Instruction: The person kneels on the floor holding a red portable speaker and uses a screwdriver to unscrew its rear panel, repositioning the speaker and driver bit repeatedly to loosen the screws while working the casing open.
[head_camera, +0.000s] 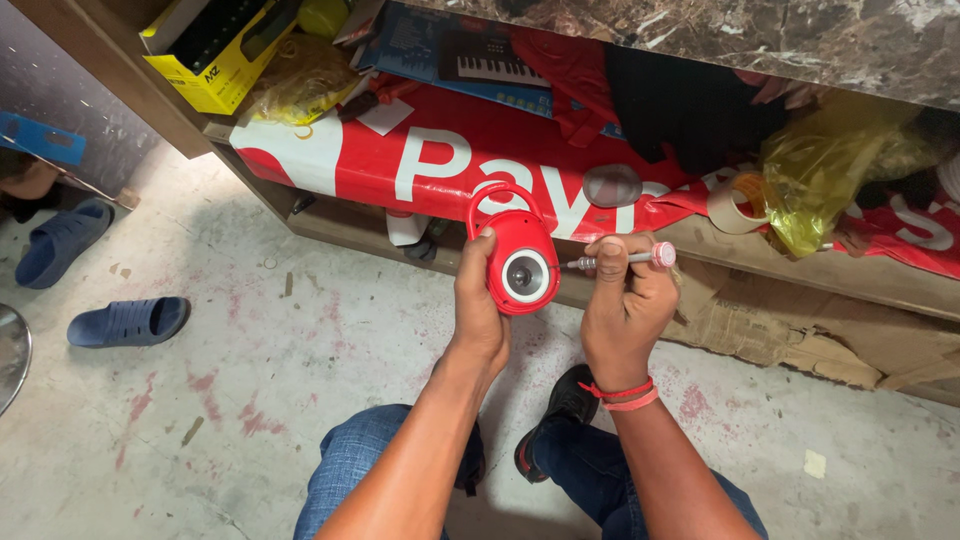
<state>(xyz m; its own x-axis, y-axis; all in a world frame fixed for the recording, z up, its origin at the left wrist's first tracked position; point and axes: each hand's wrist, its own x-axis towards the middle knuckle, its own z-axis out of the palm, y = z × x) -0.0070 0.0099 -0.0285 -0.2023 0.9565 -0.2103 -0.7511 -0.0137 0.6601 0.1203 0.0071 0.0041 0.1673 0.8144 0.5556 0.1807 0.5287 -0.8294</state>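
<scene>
While left hand (478, 300) grips red round device (520, 268), right hand (622, 300) clasps screwdriver (620, 260) just beside it

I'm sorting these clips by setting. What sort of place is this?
Likely a small shop or repair stall, seen from behind the counter: cluttered shelf under a marble top, boxed goods, and a red gadget being worked with a screwdriver.

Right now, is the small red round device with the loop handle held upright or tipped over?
Upright: the red round device sits in the left hand, loop handle on top, round face toward the camera.
</scene>
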